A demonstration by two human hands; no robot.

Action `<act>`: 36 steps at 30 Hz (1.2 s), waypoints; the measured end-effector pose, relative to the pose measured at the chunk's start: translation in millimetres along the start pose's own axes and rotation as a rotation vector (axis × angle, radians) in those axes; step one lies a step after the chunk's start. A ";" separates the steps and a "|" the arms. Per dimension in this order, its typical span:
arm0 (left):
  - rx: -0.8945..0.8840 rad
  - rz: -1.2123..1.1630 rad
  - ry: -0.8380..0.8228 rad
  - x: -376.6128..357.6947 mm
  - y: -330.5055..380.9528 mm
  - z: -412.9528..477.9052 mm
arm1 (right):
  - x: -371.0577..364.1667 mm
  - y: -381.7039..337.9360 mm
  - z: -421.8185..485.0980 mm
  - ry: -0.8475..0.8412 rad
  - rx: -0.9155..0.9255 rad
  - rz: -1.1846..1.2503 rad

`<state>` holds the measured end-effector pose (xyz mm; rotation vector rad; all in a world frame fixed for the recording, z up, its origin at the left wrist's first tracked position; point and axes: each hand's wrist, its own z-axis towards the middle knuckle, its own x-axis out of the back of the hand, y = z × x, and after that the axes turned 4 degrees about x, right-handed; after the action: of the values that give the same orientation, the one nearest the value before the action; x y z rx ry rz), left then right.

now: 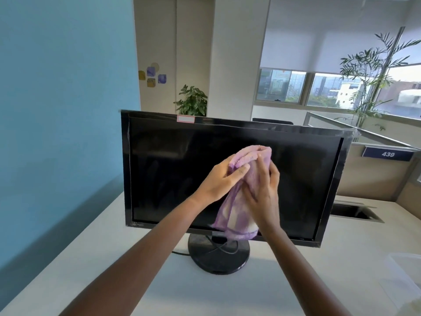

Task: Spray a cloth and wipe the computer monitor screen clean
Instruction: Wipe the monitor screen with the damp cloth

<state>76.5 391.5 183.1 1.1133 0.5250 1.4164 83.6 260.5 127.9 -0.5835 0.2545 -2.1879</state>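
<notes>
Though bunched, cloth (241, 179) between both grips

Both forearms run out of the bottom edge, so nothing of the person past them shows. The purple cloth (241, 197) and the two hands cover the middle of the monitor (173, 169) screen, and the right hand (264, 195) hides part of the cloth. The small logo at the monitor's lower left corner is too small to read. A clear plastic container (403, 283) on the table (307, 281) at near right is faint and cut by the edge.
</notes>
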 end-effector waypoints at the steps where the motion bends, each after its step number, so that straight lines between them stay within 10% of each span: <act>1: -0.036 0.112 0.029 10.3 1.9 2.1 | 2.0 3.6 7.5 0.045 0.023 -0.037; 9: -0.174 1.009 0.411 142.7 -0.5 33.6 | 4.5 51.8 62.0 0.406 -0.308 -0.230; 18: -0.114 1.029 0.364 196.4 -29.0 43.6 | -70.7 29.4 73.4 0.416 -0.467 -0.351; 29: -0.244 0.927 0.319 207.0 -30.2 41.9 | -241.7 -97.2 48.7 -0.005 0.165 -0.562; 36: -0.239 0.921 0.295 220.4 -28.9 38.4 | -196.4 -53.3 56.0 -0.056 0.356 -0.774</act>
<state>158.3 592.3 245.3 0.9850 0.0018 2.3927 181.1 447.6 133.4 -0.5961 -0.4641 -2.8508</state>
